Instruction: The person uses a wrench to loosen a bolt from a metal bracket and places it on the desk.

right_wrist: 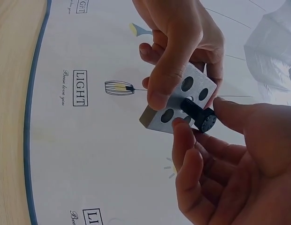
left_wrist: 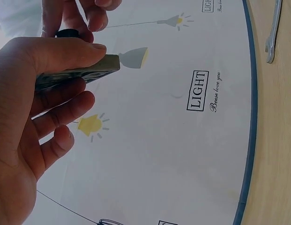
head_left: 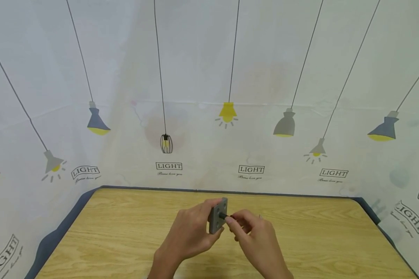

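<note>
At frame centre above the wooden table (head_left: 125, 232), the left hand (head_left: 190, 232) pinches one square grey metal plate (right_wrist: 182, 101) showing four round holes, while right-hand fingertips (right_wrist: 182, 133) pinch one black knurled-head bolt (right_wrist: 199, 115) entering its middle. Only the left wrist view shows a spanner (left_wrist: 272, 30), upper right.

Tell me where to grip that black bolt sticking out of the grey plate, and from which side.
Grip the black bolt by its round knurled head, coming from the open face of the grey plate. Its shank already sits in the centre hole, so only the head stands clear. The left hand occupies the plate's edges; the right hand pinches there.
</note>
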Demonstrator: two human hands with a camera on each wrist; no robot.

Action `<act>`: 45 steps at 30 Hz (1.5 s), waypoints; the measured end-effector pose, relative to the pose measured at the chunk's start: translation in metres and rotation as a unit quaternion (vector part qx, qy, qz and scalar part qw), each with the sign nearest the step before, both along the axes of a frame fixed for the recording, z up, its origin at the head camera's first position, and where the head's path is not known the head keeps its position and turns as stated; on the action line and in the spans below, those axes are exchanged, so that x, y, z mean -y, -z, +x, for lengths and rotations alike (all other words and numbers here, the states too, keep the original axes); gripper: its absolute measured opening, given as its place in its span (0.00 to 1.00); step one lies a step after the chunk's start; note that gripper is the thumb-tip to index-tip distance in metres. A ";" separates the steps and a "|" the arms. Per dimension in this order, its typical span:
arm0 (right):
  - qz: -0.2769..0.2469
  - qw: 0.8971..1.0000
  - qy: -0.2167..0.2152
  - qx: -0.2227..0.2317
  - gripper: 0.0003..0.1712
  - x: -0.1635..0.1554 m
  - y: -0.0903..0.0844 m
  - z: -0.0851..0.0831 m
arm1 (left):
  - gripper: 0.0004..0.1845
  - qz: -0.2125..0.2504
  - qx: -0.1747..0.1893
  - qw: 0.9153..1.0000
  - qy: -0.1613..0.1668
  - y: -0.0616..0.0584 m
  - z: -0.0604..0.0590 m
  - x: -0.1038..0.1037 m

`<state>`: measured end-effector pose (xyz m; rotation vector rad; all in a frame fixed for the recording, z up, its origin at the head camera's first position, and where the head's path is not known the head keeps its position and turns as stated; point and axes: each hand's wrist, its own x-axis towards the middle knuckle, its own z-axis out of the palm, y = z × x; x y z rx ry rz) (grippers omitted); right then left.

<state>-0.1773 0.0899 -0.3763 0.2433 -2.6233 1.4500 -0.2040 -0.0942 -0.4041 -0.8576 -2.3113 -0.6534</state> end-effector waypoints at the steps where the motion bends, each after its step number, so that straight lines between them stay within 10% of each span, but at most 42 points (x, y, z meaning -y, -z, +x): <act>1: -0.001 1.000 -0.001 0.000 0.08 0.000 0.000 0.000 | 0.37 -0.001 -0.001 1.000 0.000 0.000 0.000 0.000; 28: 0.021 0.996 0.003 -0.086 0.06 0.001 0.002 0.001 | 0.38 0.009 0.008 1.000 -0.004 -0.002 0.001 0.001; 45: -0.006 0.990 0.025 -0.138 0.13 -0.004 0.001 0.002 | 0.42 0.128 0.139 0.982 0.022 -0.005 0.005 0.002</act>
